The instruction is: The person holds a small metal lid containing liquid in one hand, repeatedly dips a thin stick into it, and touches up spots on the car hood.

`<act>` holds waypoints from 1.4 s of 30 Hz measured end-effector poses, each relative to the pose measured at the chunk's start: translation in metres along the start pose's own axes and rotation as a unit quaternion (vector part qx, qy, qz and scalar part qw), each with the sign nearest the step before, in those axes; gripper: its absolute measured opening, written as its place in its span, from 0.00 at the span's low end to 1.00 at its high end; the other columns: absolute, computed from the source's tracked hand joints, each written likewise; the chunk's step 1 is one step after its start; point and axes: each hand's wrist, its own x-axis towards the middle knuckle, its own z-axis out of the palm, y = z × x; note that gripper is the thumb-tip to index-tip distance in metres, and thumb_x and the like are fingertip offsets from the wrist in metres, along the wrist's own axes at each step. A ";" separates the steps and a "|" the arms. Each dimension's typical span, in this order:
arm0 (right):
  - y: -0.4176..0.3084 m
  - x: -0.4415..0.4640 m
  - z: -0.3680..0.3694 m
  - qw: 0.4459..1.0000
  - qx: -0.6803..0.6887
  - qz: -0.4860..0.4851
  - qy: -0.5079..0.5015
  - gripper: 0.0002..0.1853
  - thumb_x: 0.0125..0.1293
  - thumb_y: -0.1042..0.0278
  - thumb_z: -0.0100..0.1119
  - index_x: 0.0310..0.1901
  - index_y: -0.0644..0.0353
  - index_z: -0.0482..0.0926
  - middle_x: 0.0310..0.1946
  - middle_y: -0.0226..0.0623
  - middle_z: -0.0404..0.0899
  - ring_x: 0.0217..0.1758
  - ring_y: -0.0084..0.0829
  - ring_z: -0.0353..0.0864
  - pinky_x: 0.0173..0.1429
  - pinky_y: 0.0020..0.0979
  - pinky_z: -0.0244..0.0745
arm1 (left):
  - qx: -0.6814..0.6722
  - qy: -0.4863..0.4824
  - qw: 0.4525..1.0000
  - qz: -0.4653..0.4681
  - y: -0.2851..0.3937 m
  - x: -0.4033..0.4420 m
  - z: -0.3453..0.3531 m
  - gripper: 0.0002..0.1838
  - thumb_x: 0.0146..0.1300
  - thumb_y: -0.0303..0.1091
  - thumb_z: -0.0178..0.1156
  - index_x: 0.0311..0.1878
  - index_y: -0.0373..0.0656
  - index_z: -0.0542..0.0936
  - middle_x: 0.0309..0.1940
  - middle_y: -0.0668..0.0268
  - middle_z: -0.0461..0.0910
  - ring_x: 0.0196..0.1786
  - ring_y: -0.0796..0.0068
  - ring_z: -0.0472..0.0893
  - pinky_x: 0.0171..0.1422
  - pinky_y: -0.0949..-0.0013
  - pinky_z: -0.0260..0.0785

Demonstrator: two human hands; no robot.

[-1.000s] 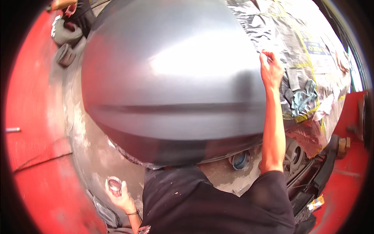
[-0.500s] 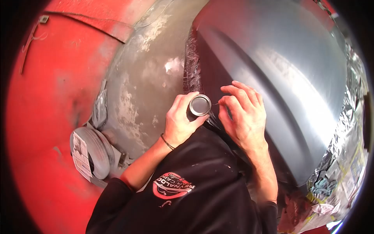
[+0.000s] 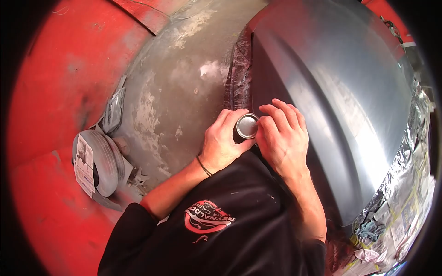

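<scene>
In the middle of the head view, my left hand [image 3: 223, 140] is wrapped round a small dark can [image 3: 247, 126] with a round silvery lid facing up. My right hand [image 3: 284, 138] is closed in a pinch at the right rim of the lid, thumb and index finger together, other fingers loosely curled. Whatever thin thing it pinches is hidden behind the fingers now. Both hands are close together in front of my black shirt [image 3: 239, 193].
To the right is a large, shiny grey car panel [image 3: 317, 106] with dark plastic wrap [image 3: 240, 76] along its left edge. A wheel [image 3: 107, 161] with paper on it stands at the left by a red wall [image 3: 46, 115]. Newspaper and foil [image 3: 396, 202] lie at the right over a stained floor [image 3: 184, 92].
My right hand has come to the can's rim; the thin wire-like piece seen at its fingertips is now hidden. The can sits slightly further right as the view shifts.
</scene>
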 end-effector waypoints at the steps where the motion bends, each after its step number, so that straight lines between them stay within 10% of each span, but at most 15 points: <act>1: -0.002 -0.001 -0.004 1.000 0.003 0.001 0.004 0.13 0.59 0.74 0.77 0.45 0.57 0.88 0.60 0.34 0.90 0.75 0.45 0.86 0.81 0.57 0.80 | 0.006 0.010 1.000 0.001 -0.001 -0.002 -0.002 0.37 0.57 0.27 0.87 0.71 0.42 0.85 0.60 0.54 0.88 0.61 0.47 0.91 0.67 0.52 0.86; 9: -0.019 -0.026 0.005 0.952 0.269 0.037 0.142 0.16 0.58 0.73 0.78 0.48 0.52 0.85 0.55 0.32 0.92 0.61 0.45 0.92 0.64 0.49 0.85 | -0.023 0.007 0.999 -0.038 -0.035 -0.025 -0.011 0.39 0.63 0.29 0.86 0.77 0.36 0.83 0.69 0.56 0.88 0.71 0.59 0.87 0.80 0.55 0.79; 14: -0.030 -0.034 0.028 0.973 0.152 0.022 0.175 0.12 0.65 0.71 0.74 0.48 0.56 0.84 0.56 0.35 0.88 0.61 0.46 0.88 0.69 0.48 0.82 | -0.143 -0.018 0.984 -0.102 -0.046 -0.033 0.002 0.40 0.73 0.28 0.80 0.85 0.36 0.74 0.77 0.56 0.83 0.77 0.61 0.83 0.86 0.55 0.73; 22: 0.030 -0.112 -0.069 0.858 0.347 0.247 0.288 0.05 0.70 0.76 0.75 0.45 0.58 0.88 0.53 0.40 0.94 0.55 0.42 0.94 0.59 0.44 0.91 | -0.121 -0.029 0.984 -0.127 -0.051 -0.029 -0.007 0.41 0.74 0.14 0.73 0.88 0.35 0.69 0.80 0.49 0.78 0.80 0.56 0.80 0.86 0.54 0.74; 32: 0.264 -0.360 -0.221 0.699 -0.089 0.550 0.449 0.11 0.78 0.68 0.73 0.54 0.67 0.92 0.53 0.44 0.99 0.57 0.31 0.98 0.66 0.34 0.90 | -0.062 0.024 0.991 -0.118 -0.099 -0.015 -0.028 0.37 0.77 0.18 0.75 0.85 0.32 0.72 0.79 0.50 0.79 0.77 0.57 0.82 0.82 0.55 0.78; 42: 0.345 -0.397 -0.242 0.735 -0.064 0.563 0.372 0.12 0.77 0.65 0.73 0.55 0.60 0.93 0.40 0.32 0.97 0.43 0.20 0.92 0.54 0.30 0.86 | -0.047 0.094 0.977 -0.185 -0.102 -0.014 -0.037 0.34 0.78 0.24 0.77 0.83 0.34 0.76 0.74 0.55 0.83 0.70 0.64 0.85 0.73 0.61 0.83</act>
